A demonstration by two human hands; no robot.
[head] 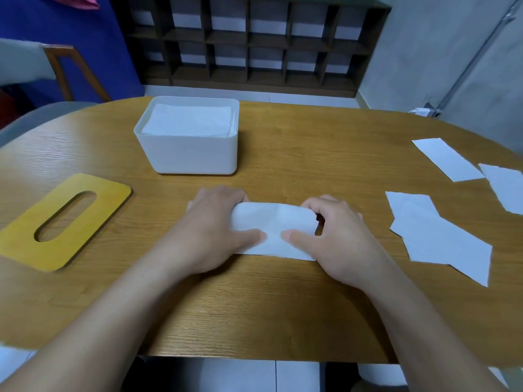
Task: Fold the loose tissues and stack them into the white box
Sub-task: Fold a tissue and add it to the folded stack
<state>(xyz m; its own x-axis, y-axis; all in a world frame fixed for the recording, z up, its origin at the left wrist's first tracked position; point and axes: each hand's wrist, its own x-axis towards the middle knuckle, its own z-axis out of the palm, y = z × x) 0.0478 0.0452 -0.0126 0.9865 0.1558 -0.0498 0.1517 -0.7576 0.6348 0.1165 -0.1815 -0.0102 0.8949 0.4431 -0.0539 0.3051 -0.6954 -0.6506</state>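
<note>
Here, a wooden table (283, 306) is seen bearing a white box (186, 154) packed with folded tissues (189, 123). Nearer, a tissue (271, 224) is pinched at both ends by the left hand (209, 230) and right hand (336, 236).

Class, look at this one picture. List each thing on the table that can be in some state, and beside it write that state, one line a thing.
White box: open, lid off, nearly full of stacked tissues.
Yellow lid: off the box, flat on the table.
Tissue being folded: partly folded over, held at both ends.
Loose tissues: unfolded, lying flat at the right.
Left hand: grips the tissue's left end.
Right hand: pinches the tissue's right end.
</note>
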